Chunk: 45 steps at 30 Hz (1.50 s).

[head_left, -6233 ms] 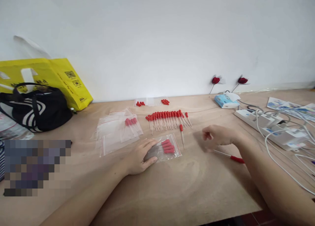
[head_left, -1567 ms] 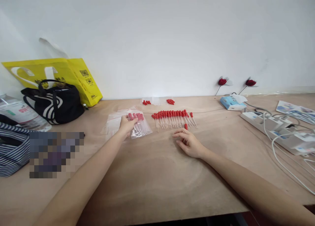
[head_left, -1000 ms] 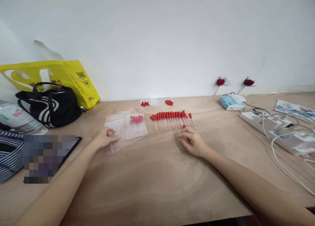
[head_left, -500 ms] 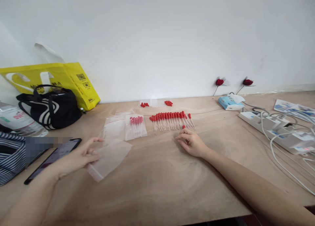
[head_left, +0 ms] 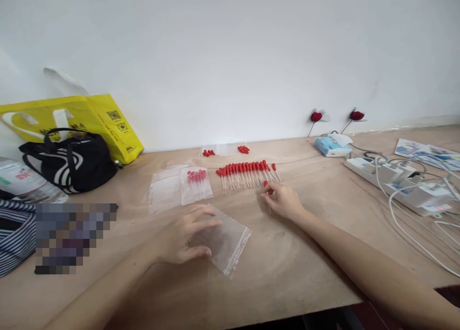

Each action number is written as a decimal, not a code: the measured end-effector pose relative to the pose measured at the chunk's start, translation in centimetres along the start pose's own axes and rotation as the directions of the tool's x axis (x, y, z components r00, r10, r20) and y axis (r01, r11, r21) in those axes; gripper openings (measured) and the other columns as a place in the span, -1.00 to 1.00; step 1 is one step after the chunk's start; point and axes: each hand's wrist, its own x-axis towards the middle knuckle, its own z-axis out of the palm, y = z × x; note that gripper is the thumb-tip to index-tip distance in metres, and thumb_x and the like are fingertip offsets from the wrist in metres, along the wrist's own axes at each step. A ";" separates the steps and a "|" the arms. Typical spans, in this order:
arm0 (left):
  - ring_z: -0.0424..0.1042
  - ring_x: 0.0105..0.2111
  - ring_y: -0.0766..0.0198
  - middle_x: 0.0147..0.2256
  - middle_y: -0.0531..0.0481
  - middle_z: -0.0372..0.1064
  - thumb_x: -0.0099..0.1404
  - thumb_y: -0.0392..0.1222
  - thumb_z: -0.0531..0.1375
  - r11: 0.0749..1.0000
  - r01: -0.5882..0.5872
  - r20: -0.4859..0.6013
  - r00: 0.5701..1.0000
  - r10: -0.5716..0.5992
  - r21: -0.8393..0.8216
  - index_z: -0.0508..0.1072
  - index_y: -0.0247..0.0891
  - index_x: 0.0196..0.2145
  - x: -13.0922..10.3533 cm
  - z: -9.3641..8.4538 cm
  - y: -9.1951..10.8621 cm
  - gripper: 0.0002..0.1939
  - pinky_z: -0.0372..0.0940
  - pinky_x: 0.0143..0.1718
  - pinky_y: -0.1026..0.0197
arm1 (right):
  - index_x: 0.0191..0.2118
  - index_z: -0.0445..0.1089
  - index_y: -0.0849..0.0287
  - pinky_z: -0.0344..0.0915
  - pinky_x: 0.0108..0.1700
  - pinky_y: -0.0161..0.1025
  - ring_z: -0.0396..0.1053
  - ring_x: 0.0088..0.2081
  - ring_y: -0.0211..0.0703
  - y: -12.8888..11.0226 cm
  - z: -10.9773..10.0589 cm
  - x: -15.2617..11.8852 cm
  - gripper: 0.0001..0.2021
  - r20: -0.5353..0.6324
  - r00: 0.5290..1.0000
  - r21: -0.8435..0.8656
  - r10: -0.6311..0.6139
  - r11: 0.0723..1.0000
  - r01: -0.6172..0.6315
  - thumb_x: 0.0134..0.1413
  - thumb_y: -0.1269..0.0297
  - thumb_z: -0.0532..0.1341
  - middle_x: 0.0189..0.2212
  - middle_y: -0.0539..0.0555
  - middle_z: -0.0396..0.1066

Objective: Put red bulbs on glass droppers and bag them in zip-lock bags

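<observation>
My left hand (head_left: 189, 234) is over the table with its fingers apart, touching or just above a clear zip bag (head_left: 230, 239) lying flat. My right hand (head_left: 283, 200) pinches a red-topped dropper (head_left: 266, 182), its thin tip pointing down toward the wood. Behind it lies a row of several red-topped clear droppers (head_left: 244, 174). Left of the row, a clear bag (head_left: 197, 186) holds several droppers, beside flat bags (head_left: 163, 191) with nothing visible inside. By the wall are small bags with red pieces (head_left: 208, 153) and more red pieces (head_left: 243, 149).
A yellow bag (head_left: 122, 128) and a black bag (head_left: 86, 162) stand at the left, near a blurred-out patch (head_left: 77, 239). On the right are a tissue pack (head_left: 332, 146), a power strip (head_left: 402, 186) with white cables, printed papers (head_left: 427, 153) and red flowers (head_left: 357, 115).
My left hand has moved right with the clear bag, which now lies nearer the middle. My right hand has lifted the red-topped dropper slightly in a pinch.
</observation>
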 end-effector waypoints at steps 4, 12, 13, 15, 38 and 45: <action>0.00 0.13 0.01 0.15 -0.03 0.02 0.10 0.07 0.16 0.988 -0.151 0.156 0.977 0.145 0.028 0.17 0.02 0.07 2.1 2.1 0.1 -0.43 -0.14 0.12 -0.12 | -0.38 0.23 0.15 0.05 -0.49 -0.34 0.30 -0.40 -0.18 0.8 0.6 0.9 -0.75 -0.029 0.968 -0.004 0.248 0.969 -0.248 -0.11 0.08 0.18 -0.46 0.03 0.36; 0.20 -0.03 0.00 0.00 -0.18 0.20 0.18 0.13 0.03 0.976 0.102 -0.065 0.994 -0.091 0.194 0.26 -0.21 0.02 4.1 5.4 2.1 -0.48 0.06 -0.01 -0.12 | -0.20 0.16 0.19 0.06 -0.49 -0.30 0.32 -0.41 -0.12 1.3 1.3 1.5 -0.75 0.065 0.951 -0.008 0.301 0.954 -0.301 -0.08 0.34 0.11 -0.51 0.07 0.35; 0.22 -0.05 0.00 -0.03 -0.18 0.23 0.17 0.14 0.04 0.972 0.111 -0.084 0.992 -0.095 0.205 0.28 -0.22 0.00 4.3 5.5 2.1 -0.47 0.07 -0.02 -0.12 | -0.18 0.15 0.20 0.07 -0.49 -0.29 0.31 -0.43 -0.13 1.4 1.2 1.4 -0.73 0.074 0.955 -0.004 0.287 0.958 -0.288 -0.08 0.38 0.08 -0.52 0.07 0.34; 0.22 -0.05 -0.01 -0.04 -0.20 0.23 0.14 0.15 0.06 0.970 0.134 -0.111 0.987 -0.113 0.203 0.29 -0.25 -0.01 4.4 5.8 1.7 -0.44 0.09 -0.02 -0.12 | -0.14 0.13 0.24 0.09 -0.47 -0.28 0.28 -0.48 -0.16 1.4 0.9 1.2 -0.70 0.098 0.967 0.046 0.237 0.969 -0.243 -0.09 0.44 0.05 -0.56 0.06 0.30; -0.07 0.17 0.08 0.15 -0.08 0.02 0.18 0.16 0.01 0.983 0.149 -0.060 0.988 -0.144 0.109 0.16 -0.23 0.09 4.3 6.7 0.1 -0.39 -0.09 0.15 -0.05 | -0.11 -0.08 0.07 0.27 -0.59 -0.32 0.27 -0.62 -0.35 -1.4 2.0 0.4 -0.51 0.098 0.927 0.924 0.361 0.313 -0.220 -0.17 0.17 0.17 -0.52 -0.17 0.18; -0.05 0.16 0.08 0.14 -0.11 0.03 0.17 0.14 0.04 0.987 0.141 -0.060 0.989 -0.137 0.073 0.11 -0.24 0.12 4.7 6.6 -0.1 -0.36 -0.11 0.15 -0.06 | -0.26 -0.01 0.08 0.30 -0.49 -0.27 0.33 -0.57 -0.30 -2.4 1.9 -0.2 -0.60 0.252 0.913 0.926 0.319 0.194 -0.324 -0.19 0.11 0.20 -0.58 -0.16 0.27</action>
